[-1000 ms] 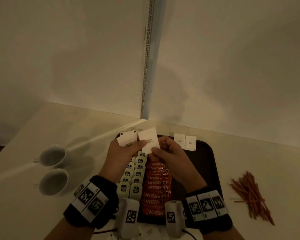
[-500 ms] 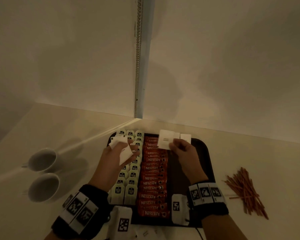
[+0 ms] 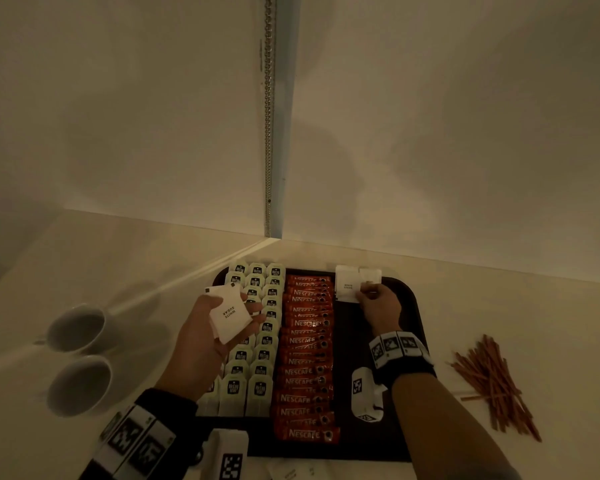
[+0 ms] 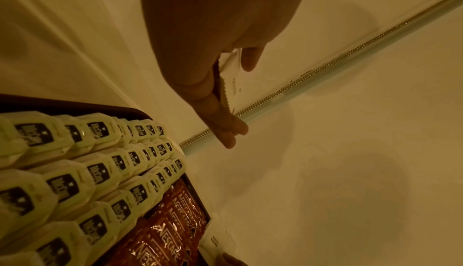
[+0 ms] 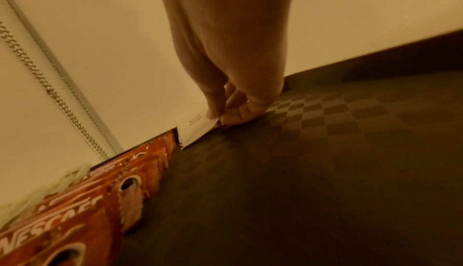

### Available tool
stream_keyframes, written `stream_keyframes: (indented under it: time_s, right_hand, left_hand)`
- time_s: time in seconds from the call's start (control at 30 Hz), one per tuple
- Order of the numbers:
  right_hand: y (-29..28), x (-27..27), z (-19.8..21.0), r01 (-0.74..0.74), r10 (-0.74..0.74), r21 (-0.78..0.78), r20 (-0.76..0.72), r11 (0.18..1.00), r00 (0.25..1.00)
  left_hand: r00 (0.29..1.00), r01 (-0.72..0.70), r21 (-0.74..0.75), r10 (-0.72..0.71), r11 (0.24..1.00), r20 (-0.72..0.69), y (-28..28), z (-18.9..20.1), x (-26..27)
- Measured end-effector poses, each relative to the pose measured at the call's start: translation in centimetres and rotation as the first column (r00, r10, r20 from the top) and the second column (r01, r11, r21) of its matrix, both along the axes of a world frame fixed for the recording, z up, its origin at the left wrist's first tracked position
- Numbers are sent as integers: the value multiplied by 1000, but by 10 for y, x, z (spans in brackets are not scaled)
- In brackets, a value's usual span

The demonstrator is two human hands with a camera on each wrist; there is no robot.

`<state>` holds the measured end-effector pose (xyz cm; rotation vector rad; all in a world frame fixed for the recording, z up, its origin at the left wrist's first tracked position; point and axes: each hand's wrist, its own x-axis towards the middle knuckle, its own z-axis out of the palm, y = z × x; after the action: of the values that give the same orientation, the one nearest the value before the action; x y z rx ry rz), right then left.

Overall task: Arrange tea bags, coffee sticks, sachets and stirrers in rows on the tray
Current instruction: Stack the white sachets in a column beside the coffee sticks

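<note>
The sugar-sachet row is just being started on the dark tray (image 3: 409, 306), whose nine o'clock side already carries three columns of tea bags (image 3: 257, 355) with a column of orange coffee sticks (image 3: 307, 355) just beside them toward three o'clock. The right hand (image 3: 378, 306) pinches one white sachet (image 3: 347, 285) by its corner between thumb and fingertips, laying it flat at the tray's twelve o'clock end, touching the top of the coffee column and next to another sachet (image 3: 370, 274) already there. The left hand (image 3: 205, 337) hovers over the tea bags, fingers closed on a small stack of spare sachets (image 3: 230, 315). The stirrers (image 3: 492, 386) lie in a loose heap on the counter at three o'clock, well apart from the tray. Next, I judge, the right hand should let go, take a fresh sachet from the left, and set it toward six o'clock, edges squared.
</note>
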<state>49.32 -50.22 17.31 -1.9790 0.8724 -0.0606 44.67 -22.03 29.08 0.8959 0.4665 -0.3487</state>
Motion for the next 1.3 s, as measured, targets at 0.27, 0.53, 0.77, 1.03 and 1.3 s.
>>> stream_keyframes:
  time_s: [0.27, 0.53, 0.77, 1.03, 1.3]
  right_hand:
    - [8, 1, 5, 13, -15, -98, -16, 995, 1000]
    - [67, -13, 82, -406, 349, 173, 286, 897, 892]
    - [103, -37, 123, -648, 534, 285, 387, 707, 752]
    - [95, -28, 150, -575, 478, 8, 544, 818, 689]
    - [99, -40, 160, -607, 458, 139, 533, 782, 711]
  left_hand:
    - [999, 39, 16, -39, 999, -11, -3, 3, 2]
    - [990, 93, 204, -112, 974, 81, -12, 7, 10]
    - [967, 111, 336, -180, 935, 183, -19, 11, 11]
    - [933, 160, 398, -270, 904, 239, -21, 15, 4]
    - [935, 131, 310, -221, 942, 277, -27, 14, -1]
